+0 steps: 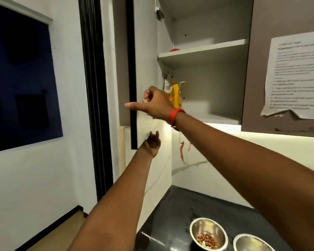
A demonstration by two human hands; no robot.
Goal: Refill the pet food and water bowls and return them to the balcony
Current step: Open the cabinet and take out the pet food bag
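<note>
Low in the frame, a steel bowl (207, 225) holding some brown kibble stands on the black bench (170, 214). Just beside it, a second bowl (246, 242) is cut off by the bottom edge, so its contents cannot be seen. At the centre, the right hand (153, 104) has its fingers curled and thumb stretched left. It covers part of a yellow food bag (177, 95) in the open cupboard (216, 87), and whether it grips the bag cannot be told. Below it, the left hand (152, 144) is raised with loose fingers beside the cupboard door (121, 78). Contact is unclear.
</note>
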